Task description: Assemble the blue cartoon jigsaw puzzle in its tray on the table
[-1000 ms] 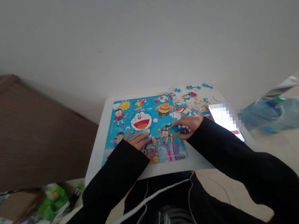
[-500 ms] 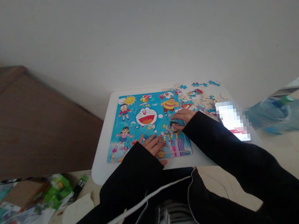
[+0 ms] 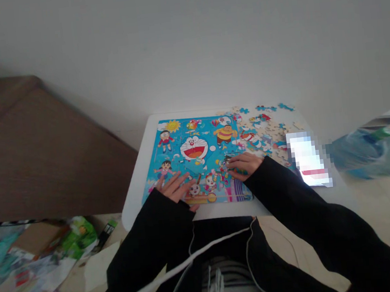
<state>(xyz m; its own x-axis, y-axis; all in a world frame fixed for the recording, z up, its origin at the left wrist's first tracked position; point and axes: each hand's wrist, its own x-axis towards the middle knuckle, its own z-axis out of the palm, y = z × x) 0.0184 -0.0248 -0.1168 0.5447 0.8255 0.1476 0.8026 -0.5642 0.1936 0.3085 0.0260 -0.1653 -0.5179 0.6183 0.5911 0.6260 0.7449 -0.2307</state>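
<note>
A blue cartoon jigsaw puzzle of Doraemon point(image 3: 195, 148) lies on a white table point(image 3: 142, 170), its frame partly filled with joined pieces. My left hand point(image 3: 175, 188) rests flat on the puzzle's lower left, fingers spread and holding nothing. On the lower right of the picture, my right hand point(image 3: 246, 166) presses its fingertips together around a small jigsaw piece point(image 3: 236, 172), which is mostly hidden. Loose pieces point(image 3: 266, 129) lie heaped beyond the puzzle's right side, a short way above my right hand.
A phone with a pixelated bright screen point(image 3: 308, 159) lies at the table's right edge. A plastic-wrapped water bottle point(image 3: 373, 150) sits on the floor to the right. Brown furniture point(image 3: 42, 148) stands left; papers and packaging point(image 3: 43, 259) litter the floor.
My left hand has slid left across the puzzle. My right hand has moved slightly toward the puzzle's near edge. The whole scene has shifted slightly up and right in view.
</note>
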